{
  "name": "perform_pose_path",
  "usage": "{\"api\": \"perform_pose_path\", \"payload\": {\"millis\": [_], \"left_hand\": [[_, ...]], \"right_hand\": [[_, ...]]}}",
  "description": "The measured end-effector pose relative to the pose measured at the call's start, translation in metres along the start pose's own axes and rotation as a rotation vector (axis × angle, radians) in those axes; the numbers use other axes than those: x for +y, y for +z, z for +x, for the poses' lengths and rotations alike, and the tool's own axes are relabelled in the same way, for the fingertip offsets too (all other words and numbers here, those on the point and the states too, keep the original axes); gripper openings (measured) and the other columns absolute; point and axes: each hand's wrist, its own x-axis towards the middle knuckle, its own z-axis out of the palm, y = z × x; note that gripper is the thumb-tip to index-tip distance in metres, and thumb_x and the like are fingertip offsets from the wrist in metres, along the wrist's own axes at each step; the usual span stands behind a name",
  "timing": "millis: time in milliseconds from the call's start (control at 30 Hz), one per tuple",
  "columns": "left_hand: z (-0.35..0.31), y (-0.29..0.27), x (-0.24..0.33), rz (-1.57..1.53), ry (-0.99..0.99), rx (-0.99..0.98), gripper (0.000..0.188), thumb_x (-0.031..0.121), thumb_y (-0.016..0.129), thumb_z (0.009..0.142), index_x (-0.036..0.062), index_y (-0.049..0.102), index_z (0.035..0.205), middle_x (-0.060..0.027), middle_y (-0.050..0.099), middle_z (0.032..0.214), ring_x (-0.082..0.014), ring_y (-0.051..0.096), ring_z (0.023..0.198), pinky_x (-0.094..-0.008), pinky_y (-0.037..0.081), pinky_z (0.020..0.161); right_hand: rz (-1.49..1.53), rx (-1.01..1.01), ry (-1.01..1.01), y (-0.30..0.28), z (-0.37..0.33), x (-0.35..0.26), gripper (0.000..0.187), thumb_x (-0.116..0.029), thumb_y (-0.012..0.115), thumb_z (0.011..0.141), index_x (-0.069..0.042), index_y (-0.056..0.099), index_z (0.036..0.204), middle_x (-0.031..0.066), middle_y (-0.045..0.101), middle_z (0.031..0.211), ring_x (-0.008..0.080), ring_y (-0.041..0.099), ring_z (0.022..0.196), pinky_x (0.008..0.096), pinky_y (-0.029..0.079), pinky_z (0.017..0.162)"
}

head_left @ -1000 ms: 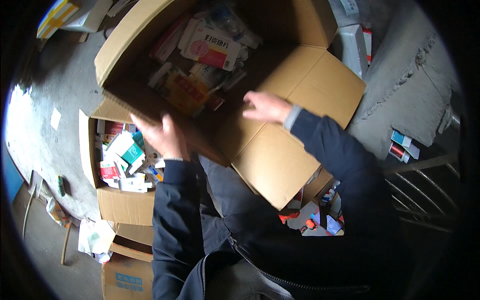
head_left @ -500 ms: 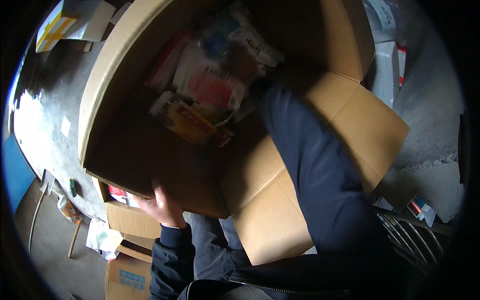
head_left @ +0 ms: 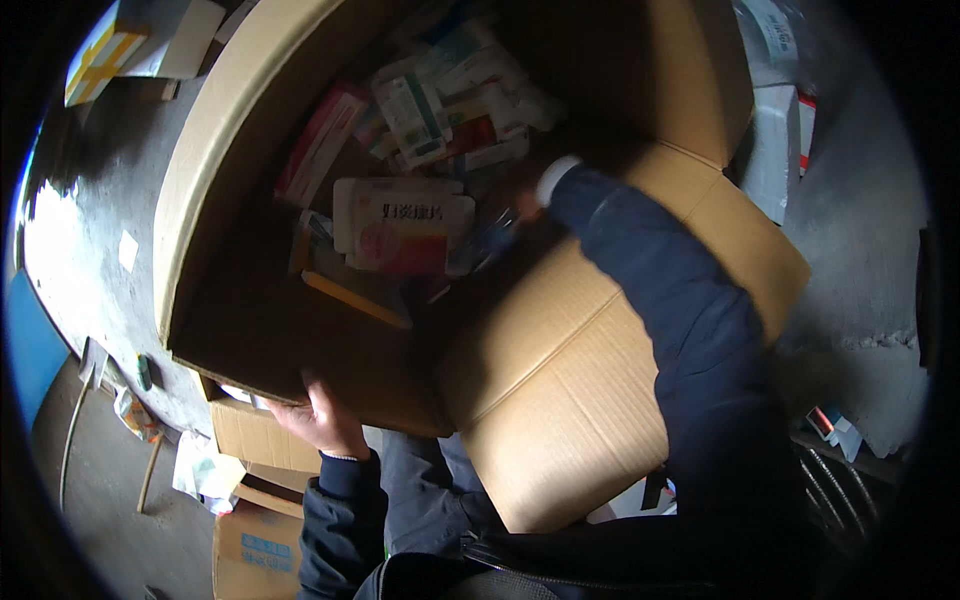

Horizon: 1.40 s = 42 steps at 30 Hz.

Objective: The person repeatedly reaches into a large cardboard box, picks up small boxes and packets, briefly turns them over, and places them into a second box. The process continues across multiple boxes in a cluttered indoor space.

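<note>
A large brown cardboard box (head_left: 590, 350) lies tipped toward me with its flaps folded out. My left hand (head_left: 325, 420) grips its lower left rim, thumb over the edge and fingers behind the wall. Deep inside, my right hand (head_left: 527, 198) is dark and blurred, so its fingers do not show clearly. It is close to a bluish, smeared item (head_left: 495, 240). Beside that lies a flattened white and red carton (head_left: 400, 225). Farther in are a white and green carton (head_left: 412, 115), a pink and white carton (head_left: 322, 145) and several other small cartons in shadow.
Another cardboard box (head_left: 262, 435) stands below the left rim, with a brown carton (head_left: 255, 550) nearer me. Papers (head_left: 205, 470) and a long thin handle (head_left: 75, 440) lie at left. White foam blocks (head_left: 775, 150) stand at right, near metal bars (head_left: 830, 490).
My right hand has drawn back from deeper in the box toward its right side. The cartons inside have shifted, and the yellow one has turned. My left hand keeps its grip on the rim.
</note>
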Motion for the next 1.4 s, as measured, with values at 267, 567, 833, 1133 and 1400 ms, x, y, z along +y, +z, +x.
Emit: {"api": "perform_pose_path", "payload": {"millis": [267,567,833,1133,1400], "left_hand": [[-0.003,0.0,-0.002,-0.014,-0.066,0.012,0.063,0.027,0.065,0.088,0.0015,0.038,0.139,-0.0129,0.055,0.123,-0.0249,0.053,0.112,-0.0387,0.042,0.101],[-0.003,0.0,0.005,0.013,-0.061,0.001,0.057,0.024,0.063,0.089,0.0012,0.04,0.135,-0.0131,0.054,0.119,-0.025,0.052,0.112,-0.038,0.039,0.101],[-0.003,0.002,0.004,-0.005,-0.045,0.011,0.051,0.017,0.061,0.091,-0.0012,0.04,0.134,-0.0147,0.054,0.121,-0.026,0.052,0.11,-0.0378,0.038,0.102],[-0.004,-0.001,0.004,0.007,-0.07,0.005,0.05,0.015,0.061,0.091,-0.0011,0.04,0.134,-0.0149,0.056,0.122,-0.0252,0.053,0.11,-0.0376,0.04,0.101],[-0.003,-0.003,0.002,-0.028,-0.077,-0.009,0.045,0.014,0.06,0.092,-0.0003,0.042,0.131,-0.0136,0.056,0.118,-0.024,0.055,0.106,-0.0361,0.043,0.097]], "right_hand": [[-0.022,0.884,0.192,-0.026,0.028,0.077,0.049,-0.035,0.063,0.089,-0.02,0.056,0.136,0.017,0.061,0.128,0.0341,0.06,0.115,0.0465,0.051,0.093],[0.499,1.47,0.263,-0.067,0.14,0.015,0.064,-0.056,0.068,0.084,-0.012,0.057,0.128,0.0219,0.063,0.113,0.0357,0.062,0.104,0.0456,0.052,0.088],[0.706,0.702,0.167,-0.083,0.0,0.082,0.059,-0.041,0.075,0.081,-0.007,0.059,0.127,0.0201,0.061,0.117,0.0346,0.061,0.105,0.047,0.051,0.09],[0.085,0.899,0.273,-0.036,0.075,-0.016,0.061,-0.03,0.075,0.074,-0.009,0.057,0.127,0.0206,0.057,0.121,0.0358,0.057,0.113,0.0457,0.049,0.092],[0.274,0.913,-0.013,-0.036,0.071,-0.022,0.068,-0.035,0.08,0.072,-0.006,0.054,0.127,0.0183,0.058,0.123,0.037,0.055,0.116,0.0473,0.045,0.1]]}}
